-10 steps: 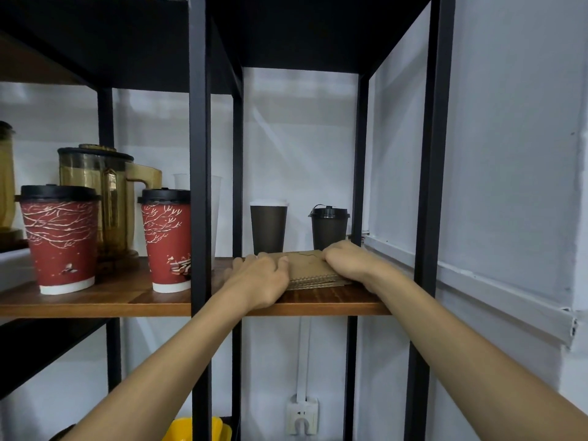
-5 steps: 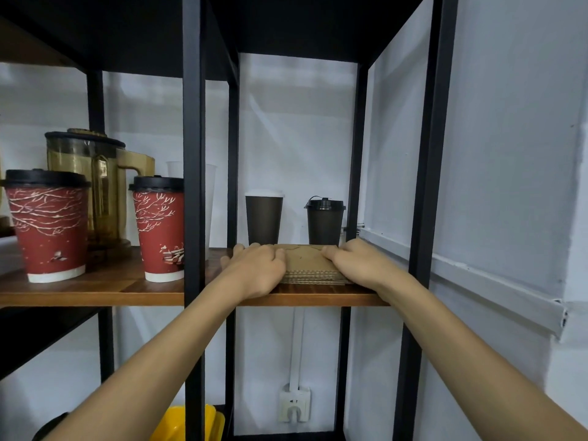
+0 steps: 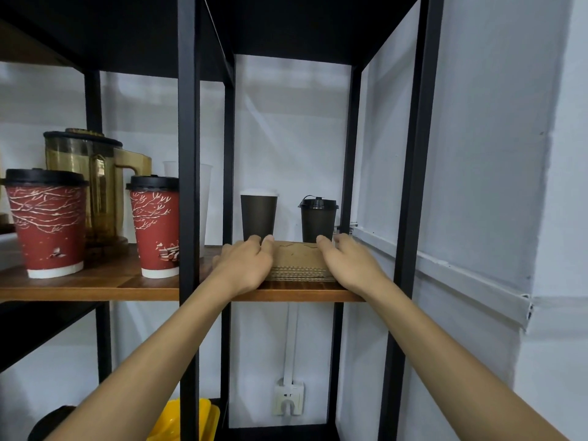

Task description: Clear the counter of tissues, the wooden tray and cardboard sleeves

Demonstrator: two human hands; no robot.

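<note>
A flat stack of brown cardboard sleeves (image 3: 299, 259) lies on the wooden shelf (image 3: 121, 286) of a black metal rack, near its right end. My left hand (image 3: 245, 265) clasps the stack's left side, fingers curled over the top. Against the stack's right side rests my right hand (image 3: 350, 264), fingers on its top edge. Both hands hold the stack where it lies on the board. No tissues or wooden tray are in view.
Behind the stack stand two dark paper cups (image 3: 258, 216) (image 3: 318, 219). Left of the black upright post (image 3: 188, 154) are two red lidded cups (image 3: 47, 222) (image 3: 156, 226) and an amber pitcher (image 3: 95, 186). A wall (image 3: 493, 154) closes the right side. Something yellow (image 3: 178, 421) sits below.
Both hands have pushed the stack of sleeves a little further back on the shelf, towards the dark cups. The view has shifted slightly.
</note>
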